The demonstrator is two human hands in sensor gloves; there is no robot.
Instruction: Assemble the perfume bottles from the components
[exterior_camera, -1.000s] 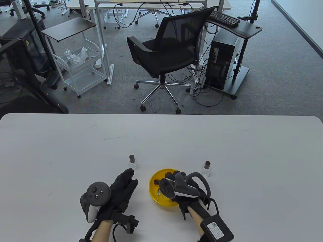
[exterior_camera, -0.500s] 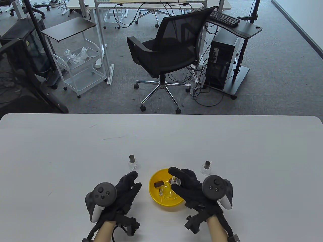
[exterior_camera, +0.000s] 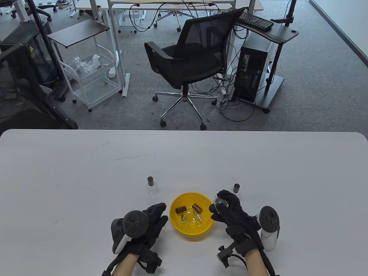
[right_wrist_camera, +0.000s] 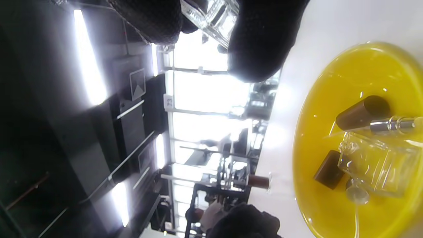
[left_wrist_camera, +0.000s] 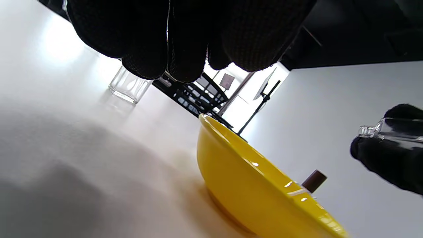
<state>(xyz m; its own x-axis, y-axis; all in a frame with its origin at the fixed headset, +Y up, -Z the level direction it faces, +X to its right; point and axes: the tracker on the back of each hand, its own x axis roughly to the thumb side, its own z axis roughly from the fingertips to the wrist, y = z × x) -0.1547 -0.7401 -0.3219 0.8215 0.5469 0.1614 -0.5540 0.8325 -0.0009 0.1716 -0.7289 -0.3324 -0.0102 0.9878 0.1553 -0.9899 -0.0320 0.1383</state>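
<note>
A white table (exterior_camera: 258, 161) was seen from above, with two black-gloved hands reaching in from the near edge. Between them sat a yellow bowl (exterior_camera: 175, 222) holding loose parts: two brown caps (exterior_camera: 196, 207), one clear glass bottle (exterior_camera: 189, 217) and a metal spray pump (exterior_camera: 199, 217).

Half a second earlier the right hand (exterior_camera: 230, 212) had been reaching over the bowl. It had since drawn back to the bowl's right side, and its curled fingers and thumb now pinched an empty glass bottle (exterior_camera: 220, 200), lifted clear of the rim. In the left wrist view that bottle lay roughly sideways, its bare neck towards the bowl.

The left hand (exterior_camera: 152, 220) had slid closer, to just beside the bowl's left rim. Its fingers were extended and relaxed, holding nothing.

Two bottles already wearing caps stood upright on the table: one (exterior_camera: 151, 185) beyond the left hand, one (exterior_camera: 236, 189) just beyond the right hand.

The change suggested a third bottle was now started. Its body was in hand, so the next need was likely a pump and cap from the bowl, which the free left hand was well placed to fetch.
</note>
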